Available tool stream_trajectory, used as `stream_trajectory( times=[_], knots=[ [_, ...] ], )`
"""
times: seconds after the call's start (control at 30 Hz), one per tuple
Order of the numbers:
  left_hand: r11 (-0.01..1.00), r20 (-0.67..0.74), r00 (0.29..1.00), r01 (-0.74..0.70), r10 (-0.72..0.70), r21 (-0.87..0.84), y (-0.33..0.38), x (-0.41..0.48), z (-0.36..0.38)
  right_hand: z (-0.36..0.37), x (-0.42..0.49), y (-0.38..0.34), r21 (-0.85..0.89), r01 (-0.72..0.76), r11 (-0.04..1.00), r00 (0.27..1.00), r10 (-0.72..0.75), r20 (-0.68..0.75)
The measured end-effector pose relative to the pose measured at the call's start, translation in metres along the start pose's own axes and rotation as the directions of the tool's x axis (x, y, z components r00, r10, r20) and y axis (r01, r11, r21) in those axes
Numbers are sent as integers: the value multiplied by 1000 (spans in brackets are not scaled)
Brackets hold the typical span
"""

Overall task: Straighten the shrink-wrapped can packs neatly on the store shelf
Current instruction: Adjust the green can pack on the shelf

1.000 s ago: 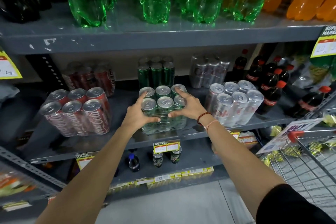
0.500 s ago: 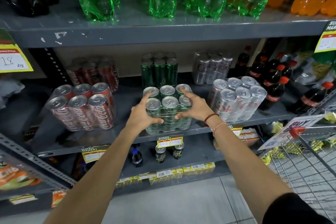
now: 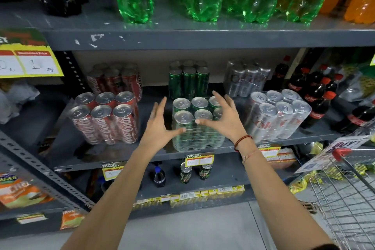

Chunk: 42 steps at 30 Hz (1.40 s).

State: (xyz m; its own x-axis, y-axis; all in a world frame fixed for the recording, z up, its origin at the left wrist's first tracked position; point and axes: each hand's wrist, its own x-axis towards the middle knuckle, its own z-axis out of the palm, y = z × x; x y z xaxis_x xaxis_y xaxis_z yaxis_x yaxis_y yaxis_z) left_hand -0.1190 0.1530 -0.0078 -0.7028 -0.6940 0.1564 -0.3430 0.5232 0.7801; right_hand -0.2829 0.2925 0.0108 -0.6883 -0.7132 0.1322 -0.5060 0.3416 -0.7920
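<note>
- I see the green can pack (image 3: 197,126) between my two hands, standing at the near edge of the middle shelf (image 3: 142,157), just above a yellow price tag (image 3: 199,159).
- My left hand (image 3: 157,128) is just left of the pack, fingers spread wide and pointing up; the thumb reaches across the pack's near left corner, though I cannot tell whether it touches the wrap.
- My right hand (image 3: 226,118) hangs over the pack's right side, fingers splayed, thumb pointing left across the near cans; it hides the two right-hand can tops in part.
- The pack is six green cans in two rows of three, silver tops up, under clear, wrinkled shrink wrap.
- A red can pack (image 3: 105,117) sits well to its left, tilted; a silver can pack (image 3: 279,115) lies close on its right, also tilted.
</note>
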Motion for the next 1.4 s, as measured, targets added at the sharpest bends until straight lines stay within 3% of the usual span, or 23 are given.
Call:
stream_trajectory(
  times=[0.13, 0.27, 0.47, 0.73, 0.93, 1.4],
  knots=[
    [992, -253, 960, -102, 116, 69, -12, -7, -59, 33, 3, -55, -17, 156, 988, 983, -157, -99],
    [995, -385, 922, -15, 51, 98, -46, -4, -122, 89, 12, -97, 72, 228, 971, 968, -234, 89],
    [975, -273, 953, 176, -134, 135, -113, 4, -168, 174, 33, -115, 8, 156, 988, 925, -149, 350],
    [984, 21, 984, 179, -180, 17, -133, 22, -183, 210, 51, -119, -31, 99, 995, 927, -81, 365],
    [976, -27, 976, 218, -218, 3, -136, 12, -178, 208, 48, -119, -39, 105, 994, 942, -87, 325],
    [957, -64, 980, 200, -191, 209, -135, -30, -172, 191, 22, -107, -9, 188, 982, 906, -170, 387]
  ],
)
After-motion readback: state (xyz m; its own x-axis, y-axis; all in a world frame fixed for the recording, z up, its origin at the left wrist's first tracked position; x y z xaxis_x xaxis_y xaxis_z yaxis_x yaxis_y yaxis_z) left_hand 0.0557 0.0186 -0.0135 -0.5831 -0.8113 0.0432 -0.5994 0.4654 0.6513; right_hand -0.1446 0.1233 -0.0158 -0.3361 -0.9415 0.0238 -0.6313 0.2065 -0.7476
